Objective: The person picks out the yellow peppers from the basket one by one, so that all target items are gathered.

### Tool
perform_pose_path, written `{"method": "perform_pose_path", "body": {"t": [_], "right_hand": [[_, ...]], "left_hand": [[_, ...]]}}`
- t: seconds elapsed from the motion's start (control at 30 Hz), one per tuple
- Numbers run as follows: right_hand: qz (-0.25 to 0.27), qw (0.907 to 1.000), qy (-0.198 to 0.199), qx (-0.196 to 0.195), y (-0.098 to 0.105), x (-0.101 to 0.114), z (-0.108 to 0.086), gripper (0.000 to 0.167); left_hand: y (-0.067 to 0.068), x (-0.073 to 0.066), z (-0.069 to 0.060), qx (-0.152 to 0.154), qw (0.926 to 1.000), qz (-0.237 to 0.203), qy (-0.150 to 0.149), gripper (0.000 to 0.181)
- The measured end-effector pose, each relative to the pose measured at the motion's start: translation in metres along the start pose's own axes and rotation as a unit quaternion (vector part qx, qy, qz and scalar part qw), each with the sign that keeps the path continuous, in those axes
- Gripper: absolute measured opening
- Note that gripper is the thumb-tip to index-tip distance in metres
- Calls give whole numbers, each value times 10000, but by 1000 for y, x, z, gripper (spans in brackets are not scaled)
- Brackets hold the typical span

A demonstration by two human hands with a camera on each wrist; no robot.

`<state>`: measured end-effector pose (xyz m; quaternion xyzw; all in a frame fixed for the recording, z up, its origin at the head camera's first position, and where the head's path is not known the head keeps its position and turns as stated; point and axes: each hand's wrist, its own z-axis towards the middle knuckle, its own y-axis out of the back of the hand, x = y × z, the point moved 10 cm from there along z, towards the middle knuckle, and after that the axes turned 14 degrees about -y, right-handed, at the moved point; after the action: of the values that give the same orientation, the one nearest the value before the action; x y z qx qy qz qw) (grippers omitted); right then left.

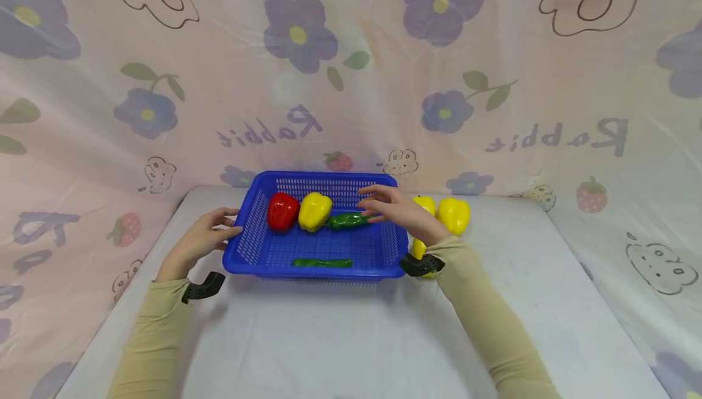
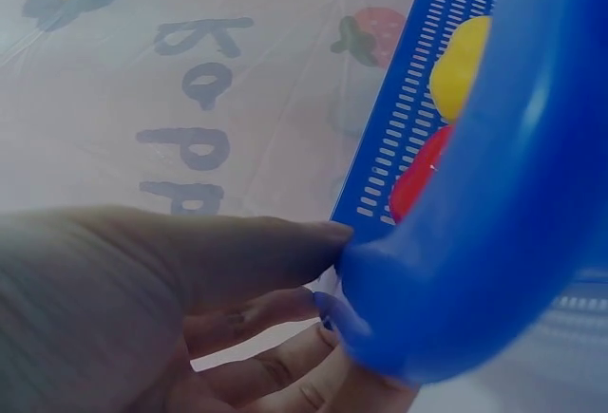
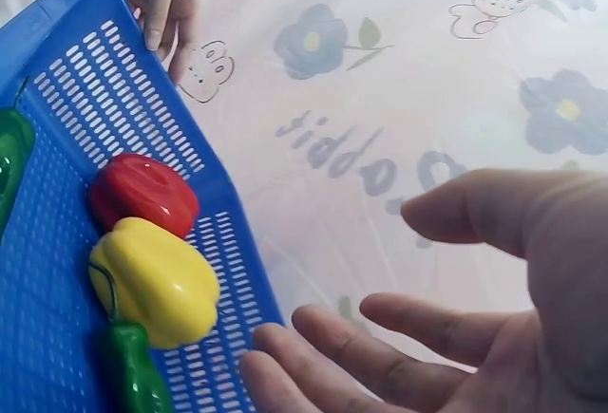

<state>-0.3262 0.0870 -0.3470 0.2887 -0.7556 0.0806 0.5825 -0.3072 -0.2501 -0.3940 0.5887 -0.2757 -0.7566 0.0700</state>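
A blue plastic basket [image 1: 312,245] stands on the table with a red bell pepper [image 1: 283,212] and a yellow bell pepper [image 1: 315,211] towards its back. Beside them lies a green chili pepper [image 1: 349,221]; another green pepper [image 1: 322,262] is near the front wall, partly hidden by the rim. My left hand [image 1: 203,240] grips the basket's left rim, thumb [image 2: 275,252] on the rim and fingers beneath it. Above the basket's right side, my right hand [image 1: 397,209] hovers with fingers spread and nothing held, as the right wrist view also shows.
To the right of the basket, several yellow bell peppers [image 1: 453,215] lie on the white tabletop [image 1: 318,338], some partly hidden behind my right hand and wrist. A patterned curtain [image 1: 373,100] hangs right behind the basket. Each wrist carries a black band mount [image 1: 204,287].
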Motion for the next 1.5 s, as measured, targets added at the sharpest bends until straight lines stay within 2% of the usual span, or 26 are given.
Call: {"method": "perform_pose_path", "body": {"t": [0.37, 0.67, 0.93, 1.07, 1.27, 1.5], "right_hand": [[101, 9996, -258, 29, -11, -3, 25, 40], [273, 9986, -443, 99, -21, -2, 40, 38], [154, 9976, -672, 68, -28, -7, 53, 42], [362, 9964, -762, 103, -32, -10, 60, 40], [798, 9921, -929, 266, -39, -16, 72, 46], [903, 9898, -1076, 237, -40, -23, 82, 46]], "left_hand": [[1, -5, 5, 39, 9999, -118, -45, 56], [6, -4, 4, 19, 10000, 57, 76, 55], [3, 0, 4, -6, 9999, 33, 120, 56], [3, 2, 5, -9, 10000, -10, 99, 56], [2, 4, 3, 31, 9999, -58, 140, 60], [3, 5, 3, 17, 9998, -101, 189, 61]]}}
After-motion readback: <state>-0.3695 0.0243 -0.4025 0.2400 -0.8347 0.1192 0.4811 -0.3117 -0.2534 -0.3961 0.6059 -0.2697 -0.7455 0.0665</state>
